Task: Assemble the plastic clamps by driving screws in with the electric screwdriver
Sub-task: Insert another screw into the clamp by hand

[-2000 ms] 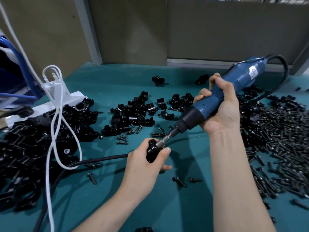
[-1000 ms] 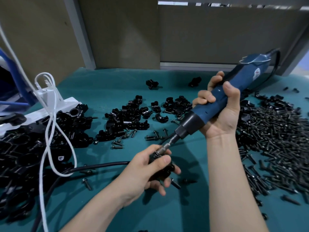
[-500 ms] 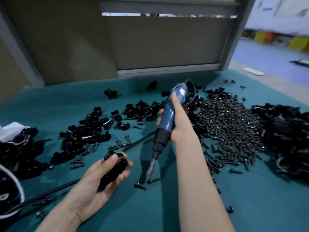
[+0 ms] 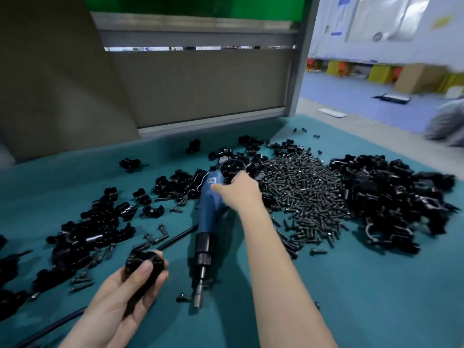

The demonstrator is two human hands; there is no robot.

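Teal tabletop (image 4: 364, 310), grey partition behind, open workshop floor at upper right of the frame.

Lower left: left hand (image 4: 113, 305), grip closed round one black clamp (image 4: 143, 268), thumb across its top.

Centre: electric screwdriver (image 4: 209, 212) lies lengthwise, bit (image 4: 198, 295) toward the lower edge, tip just beside a loose screw (image 4: 181, 297). Its upper end is under the right hand (image 4: 238, 193), thumb on the blue housing. Fingers are hidden behind the hand, so I cannot tell whether that grip holds the tool or merely rests on it.

Just right of that hand: screw pile (image 4: 306, 197). Further right: heap of clamp parts (image 4: 391, 204). At left: more clamp halves (image 4: 85, 237).

Handling, judged: clamp is stiff moulded plastic, light and glossy, and likely to twist under driver torque. Hold it across both halves, clear of the screw hole. Screwdriver looks nose-heavy and corded; take it mid-barrel. Screws are small and prone to roll.

Room: bare mat at lower right and bottom centre. A black cable (image 4: 175, 241) runs between the hands. The tabletop's right edge lies near the parts heap.
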